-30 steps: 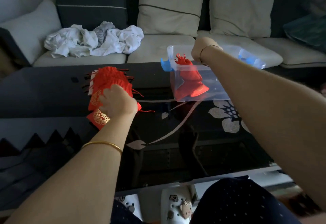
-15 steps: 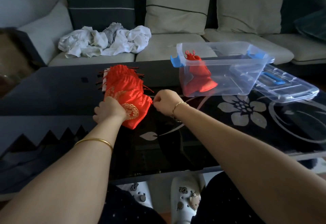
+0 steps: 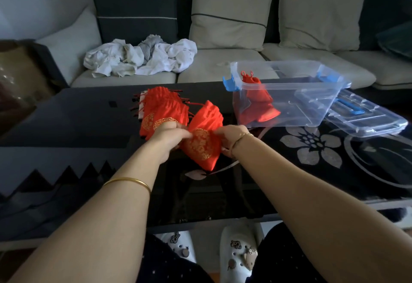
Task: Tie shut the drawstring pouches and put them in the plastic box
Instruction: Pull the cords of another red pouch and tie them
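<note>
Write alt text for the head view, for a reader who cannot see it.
Left hand and right hand grip one red drawstring pouch at a dark table, beside a pile of pouches. Another pouch lies in the plastic box.

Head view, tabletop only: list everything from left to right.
Pile of red pouches → single gold-printed pouch → plastic box, another pouch inside at its left end → box lid.

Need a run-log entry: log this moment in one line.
left hand: grips held pouch | right hand: grips it too | plastic box: boxed pouch inside | lid: off, beside box | pouch pile: on table
</note>
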A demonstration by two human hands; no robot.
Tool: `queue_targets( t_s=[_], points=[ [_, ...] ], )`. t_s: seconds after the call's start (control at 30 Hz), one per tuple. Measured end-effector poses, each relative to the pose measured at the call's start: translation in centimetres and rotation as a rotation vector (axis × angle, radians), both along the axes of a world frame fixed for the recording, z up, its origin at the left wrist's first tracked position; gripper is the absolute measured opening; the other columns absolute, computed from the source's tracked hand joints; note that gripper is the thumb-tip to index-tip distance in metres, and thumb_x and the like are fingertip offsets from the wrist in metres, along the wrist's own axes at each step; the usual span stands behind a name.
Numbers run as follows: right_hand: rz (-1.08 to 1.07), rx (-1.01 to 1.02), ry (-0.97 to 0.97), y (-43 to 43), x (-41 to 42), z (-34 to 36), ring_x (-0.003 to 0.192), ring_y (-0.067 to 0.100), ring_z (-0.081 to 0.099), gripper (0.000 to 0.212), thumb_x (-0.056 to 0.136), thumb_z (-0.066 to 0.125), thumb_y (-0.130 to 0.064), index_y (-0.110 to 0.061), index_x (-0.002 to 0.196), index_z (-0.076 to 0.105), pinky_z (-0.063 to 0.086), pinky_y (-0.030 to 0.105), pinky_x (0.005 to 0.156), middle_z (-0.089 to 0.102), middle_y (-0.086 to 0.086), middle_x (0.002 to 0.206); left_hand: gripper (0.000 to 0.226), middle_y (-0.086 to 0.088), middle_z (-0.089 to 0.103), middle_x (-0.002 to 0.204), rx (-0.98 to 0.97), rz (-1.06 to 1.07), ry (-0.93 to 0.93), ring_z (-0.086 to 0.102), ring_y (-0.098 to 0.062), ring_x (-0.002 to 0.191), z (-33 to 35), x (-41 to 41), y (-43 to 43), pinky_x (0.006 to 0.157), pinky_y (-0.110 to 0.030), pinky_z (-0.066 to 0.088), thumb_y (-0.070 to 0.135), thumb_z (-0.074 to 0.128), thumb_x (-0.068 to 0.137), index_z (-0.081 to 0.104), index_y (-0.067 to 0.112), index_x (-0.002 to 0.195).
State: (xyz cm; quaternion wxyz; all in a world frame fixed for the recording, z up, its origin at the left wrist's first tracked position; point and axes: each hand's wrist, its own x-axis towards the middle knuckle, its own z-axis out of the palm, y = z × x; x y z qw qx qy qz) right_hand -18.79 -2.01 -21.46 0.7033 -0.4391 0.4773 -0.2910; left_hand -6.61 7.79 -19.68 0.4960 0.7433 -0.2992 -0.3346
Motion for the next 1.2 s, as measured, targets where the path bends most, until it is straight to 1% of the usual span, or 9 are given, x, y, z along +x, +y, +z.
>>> queue_targets(
  t_s=[0.1,0.17,0.3,0.53,0.63,0.77,0.9,1.0,1.2],
  points=[
    [0.025,-0.234,-0.069,0.2,-2.7,2.2,0.059,0.018,0.054,0.034,0.076,0.055,0.017,-0.005,0.102,0.059,0.043,0.021,0.049,0.058,0.013,0.08,0.017,0.004,0.056,0.064,-0.113,0.001,0.146,0.05,-0.016,0.069,1.6,-1.4,-0.2,0.063,-0.03,0.033,0.012,0.06,0.068,0.055,0.022,0.056],
    [0.066,-0.429,-0.028,0.6,-4.4,3.5,0.07,0.014,0.058,0.044,0.077,0.053,0.018,-0.002,0.116,0.055,0.047,0.016,0.05,0.061,0.01,0.09,0.017,0.01,0.057,0.06,-0.166,-0.086,0.208,0.047,-0.01,0.062,2.5,-2.4,-0.4,0.06,-0.028,0.029,0.017,0.056,0.079,0.057,0.025,0.065],
    [-0.006,-0.622,0.084,0.5,-6.8,4.3,0.09,0.018,0.06,0.045,0.078,0.057,0.015,-0.002,0.12,0.053,0.051,0.018,0.062,0.063,0.014,0.106,0.009,0.009,0.06,0.066,-0.238,-0.183,0.271,0.047,-0.006,0.06,3.4,-3.5,-0.8,0.056,-0.022,0.033,0.015,0.06,0.087,0.064,0.022,0.088],
    [-0.038,-0.764,0.266,-0.3,-7.6,3.7,0.092,0.017,0.06,0.04,0.078,0.061,0.009,-0.004,0.115,0.057,0.053,0.026,0.074,0.063,0.008,0.104,0.02,0.001,0.054,0.065,-0.24,-0.193,0.379,0.049,-0.008,0.054,3.8,-3.6,-0.9,0.047,-0.018,0.04,0.001,0.05,0.087,0.067,0.011,0.092],
    [-0.053,-0.781,0.28,-0.6,-7.7,3.8,0.096,0.02,0.061,0.038,0.077,0.058,0.008,-0.005,0.112,0.058,0.054,0.031,0.081,0.064,0.008,0.104,0.013,-0.001,0.057,0.07,-0.281,-0.13,0.308,0.052,-0.007,0.057,3.9,-3.7,-1.0,0.05,-0.018,0.045,0.004,0.056,0.091,0.065,0.011,0.085],
    [-0.078,-0.884,0.402,-1.0,-8.2,3.7,0.093,0.014,0.059,0.03,0.084,0.05,0.0,-0.009,0.112,0.061,0.05,0.027,0.08,0.063,0.002,0.1,0.013,-0.005,0.062,0.078,-0.266,-0.127,0.065,0.06,-0.01,0.067,3.5,-3.4,-0.9,0.057,-0.019,0.053,0.001,0.057,0.09,0.066,0.009,0.085],
    [-0.131,-0.975,0.558,-1.8,-9.1,3.4,0.083,0.023,0.065,0.016,0.088,0.053,-0.013,-0.02,0.096,0.065,0.054,0.042,0.079,0.068,0.003,0.092,0.015,-0.01,0.065,0.083,-0.25,-0.11,-0.156,0.065,-0.014,0.072,3.6,-3.3,-0.8,0.064,-0.022,0.057,-0.002,0.055,0.09,0.067,0.006,0.09],
    [-0.119,-1.029,0.657,-2.0,-9.6,3.6,0.081,0.024,0.064,0.01,0.089,0.056,-0.02,-0.019,0.089,0.066,0.053,0.04,0.077,0.067,0.003,0.091,0.011,-0.009,0.065,0.078,-0.283,-0.061,-0.25,0.064,-0.014,0.067,3.9,-3.4,-0.7,0.062,-0.021,0.058,-0.001,0.057,0.09,0.067,0.003,0.088],
    [-0.019,-0.925,0.588,-2.0,-10.6,4.1,0.059,0.016,0.065,0.02,0.089,0.058,-0.025,-0.008,0.08,0.066,0.051,0.031,0.067,0.069,0.007,0.079,0.013,-0.002,0.062,0.072,-0.264,0.028,-0.35,0.057,-0.008,0.06,3.9,-3.4,-0.8,0.056,-0.018,0.048,0.011,0.057,0.092,0.065,0.009,0.082]
  ],
)
